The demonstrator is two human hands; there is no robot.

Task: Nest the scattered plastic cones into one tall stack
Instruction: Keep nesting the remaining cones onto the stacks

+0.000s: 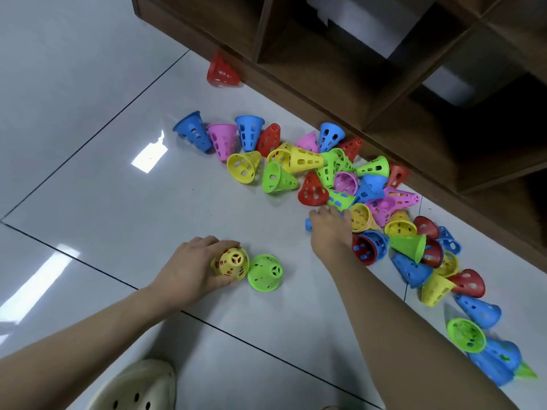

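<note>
The left hand [192,266] is gripping the yellow stack [231,264], which is standing on the floor [103,187] with a green cone [265,272] touching its right side; the right hand [328,227] is reaching forward into the scattered cones [340,176] and curling over a blue cone [308,224], mostly hidden, whose narrow end is pointing left; that cone is lying ahead and to the right of the stack, so the right hand is nearer and would probably be carrying it back leftward.
</note>
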